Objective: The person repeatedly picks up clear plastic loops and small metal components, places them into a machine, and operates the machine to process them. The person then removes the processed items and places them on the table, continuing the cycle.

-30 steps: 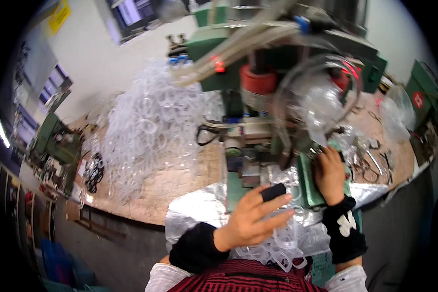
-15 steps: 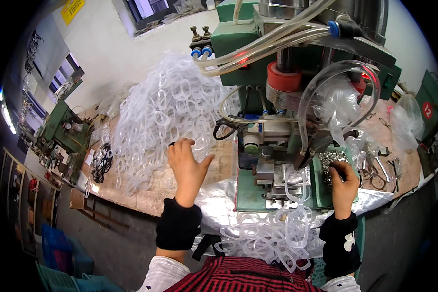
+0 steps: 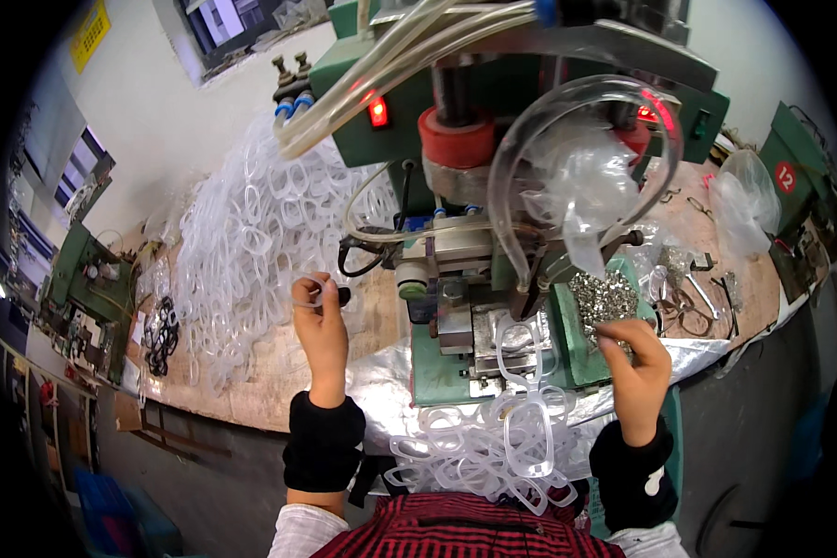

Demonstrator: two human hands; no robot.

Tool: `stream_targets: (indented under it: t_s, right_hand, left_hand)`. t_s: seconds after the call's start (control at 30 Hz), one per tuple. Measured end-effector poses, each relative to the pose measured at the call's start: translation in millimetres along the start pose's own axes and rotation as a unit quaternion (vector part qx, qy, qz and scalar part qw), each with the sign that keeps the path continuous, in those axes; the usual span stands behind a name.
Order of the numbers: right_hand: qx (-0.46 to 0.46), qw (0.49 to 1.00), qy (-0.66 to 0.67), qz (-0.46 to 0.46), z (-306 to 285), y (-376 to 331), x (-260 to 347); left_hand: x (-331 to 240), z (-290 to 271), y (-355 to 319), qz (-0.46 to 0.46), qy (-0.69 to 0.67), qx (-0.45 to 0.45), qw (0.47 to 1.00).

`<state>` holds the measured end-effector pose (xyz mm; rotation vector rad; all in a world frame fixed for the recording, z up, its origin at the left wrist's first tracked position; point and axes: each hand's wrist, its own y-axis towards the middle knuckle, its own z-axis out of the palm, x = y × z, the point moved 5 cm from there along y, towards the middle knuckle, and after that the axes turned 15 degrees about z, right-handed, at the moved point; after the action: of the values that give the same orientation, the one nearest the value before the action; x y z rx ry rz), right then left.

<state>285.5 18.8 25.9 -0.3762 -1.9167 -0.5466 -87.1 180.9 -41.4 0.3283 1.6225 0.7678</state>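
My left hand point(image 3: 321, 335) is closed round the rim of a clear plastic eyeglass frame point(image 3: 309, 290), just in front of a big heap of similar frames point(image 3: 260, 223). A small dark patch shows at its fingertips. My right hand point(image 3: 638, 377) pinches thumb and forefinger at the near edge of a green tray point(image 3: 572, 339) of small metal parts point(image 3: 604, 299); anything between them is too small to make out. Between my hands, another clear eyeglass frame point(image 3: 530, 435) sits with its upper end at the metal fixture point(image 3: 507, 337) of a green press point(image 3: 344, 121) and its lower end toward me.
Several loose clear frames point(image 3: 465, 446) lie before the press, close to my apron. Clear hoses point(image 3: 507, 177) arch over the fixture. At right are a wrench point(image 3: 707, 298) and plastic bags point(image 3: 746, 200); at left, dark frames point(image 3: 161, 337) and another green machine point(image 3: 93, 279).
My left hand, fingers spread before, has closed on a clear frame. My right hand has drawn slightly back from the metal parts. The whole view has shifted, moving the scene leftward.
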Motion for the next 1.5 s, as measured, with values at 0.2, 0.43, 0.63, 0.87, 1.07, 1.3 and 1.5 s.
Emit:
stream_targets:
  t_s: [0.2, 0.43, 0.63, 0.87, 1.07, 1.3, 1.5]
  right_hand:
    - [0.085, 0.976, 0.196, 0.048, 62.1, 24.4, 20.7]
    - [0.090, 0.946, 0.288, 0.119, 71.8, 11.4, 21.8]
    - [0.130, 0.897, 0.378, 0.187, 74.3, -2.5, 48.1]
    - [0.037, 0.994, -0.074, -0.074, 38.5, 22.1, 26.5]
    - [-0.120, 0.948, -0.294, -0.016, 5.4, 35.1, -66.3]
    - [-0.161, 0.948, -0.262, -0.077, 7.9, 29.7, -75.0]
    - [-0.147, 0.986, -0.059, 0.059, -2.2, 20.3, -82.2]
  left_hand:
    - [13.2, 5.2, -39.7, -0.067, -0.023, -0.027, 0.997]
    - [-144.5, 35.1, -3.9, 0.220, -0.245, 0.006, 0.944]
    - [-199.2, 64.0, 20.5, 0.339, -0.103, 0.056, 0.933]
    - [-198.0, 83.1, -25.7, 0.430, -0.076, 0.351, 0.828]
    - [-189.3, 106.4, -47.0, 0.434, -0.035, 0.380, 0.816]
    - [-189.0, 101.0, -49.0, 0.398, -0.026, 0.419, 0.815]
    - [-185.2, 53.7, -57.8, 0.331, 0.033, 0.299, 0.894]
